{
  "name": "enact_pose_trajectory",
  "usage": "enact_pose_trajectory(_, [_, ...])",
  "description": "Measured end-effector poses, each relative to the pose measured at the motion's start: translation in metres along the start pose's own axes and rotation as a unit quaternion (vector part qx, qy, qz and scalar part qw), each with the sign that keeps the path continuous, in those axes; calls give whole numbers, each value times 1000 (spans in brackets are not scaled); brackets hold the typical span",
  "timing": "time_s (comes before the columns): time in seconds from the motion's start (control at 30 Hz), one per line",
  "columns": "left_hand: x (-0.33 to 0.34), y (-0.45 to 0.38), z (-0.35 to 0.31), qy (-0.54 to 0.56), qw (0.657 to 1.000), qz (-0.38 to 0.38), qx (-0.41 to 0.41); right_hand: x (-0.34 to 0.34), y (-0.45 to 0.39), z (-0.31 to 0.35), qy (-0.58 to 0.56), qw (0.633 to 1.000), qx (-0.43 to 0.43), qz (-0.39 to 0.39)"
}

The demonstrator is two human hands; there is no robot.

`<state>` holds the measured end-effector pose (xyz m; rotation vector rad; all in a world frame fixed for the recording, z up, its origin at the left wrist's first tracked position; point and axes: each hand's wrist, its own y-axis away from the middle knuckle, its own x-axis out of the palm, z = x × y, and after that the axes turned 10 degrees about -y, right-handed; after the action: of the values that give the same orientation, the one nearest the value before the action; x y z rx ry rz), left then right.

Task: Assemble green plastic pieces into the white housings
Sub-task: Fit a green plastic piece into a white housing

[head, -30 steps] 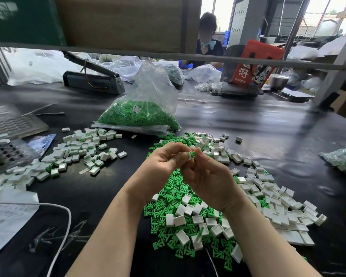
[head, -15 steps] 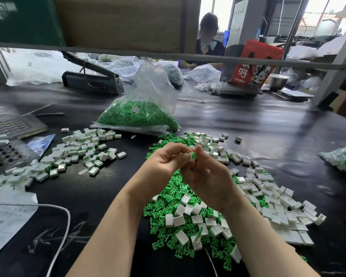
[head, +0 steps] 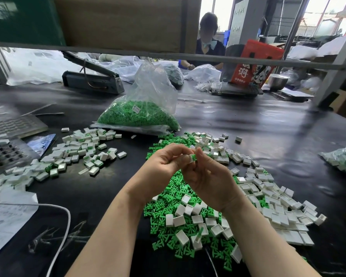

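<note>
My left hand (head: 162, 166) and my right hand (head: 208, 176) meet above the black table, fingertips pinching one small white housing with a green piece (head: 192, 157) in it. Below them lies a heap of loose green pieces (head: 168, 212) mixed with empty white housings (head: 268, 196), which spread to the right. To the left sits a pile of assembled housings (head: 74, 154) showing green edges.
A clear bag of green pieces (head: 140, 114) stands behind the heap. A perforated metal tray (head: 6, 150), paper (head: 6, 216) and a white cable (head: 64, 226) are at left, another bag (head: 342, 160) at right. A heat sealer (head: 92, 80) and a seated person (head: 208, 41) are beyond.
Both hands stay together over the heap; the fingers shift slightly around the small part between them. Nothing else on the table has moved.
</note>
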<state>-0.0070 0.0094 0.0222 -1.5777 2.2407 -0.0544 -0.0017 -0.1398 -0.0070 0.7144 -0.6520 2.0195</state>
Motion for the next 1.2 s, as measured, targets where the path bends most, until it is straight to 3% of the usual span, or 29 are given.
enact_pose_trajectory(0.6, [-1, 0, 1, -16, 1000, -7, -6, 7, 2, 1, 39, 999, 7, -20])
enact_pose_trajectory(1.03, [1, -1, 2, -21, 1000, 5, 13, 7, -1, -6, 35, 997, -37, -51])
enact_pose_trajectory(1.2, [-2, -1, 3, 8, 1000, 7, 11, 9, -2, -4, 17, 999, -20, -21])
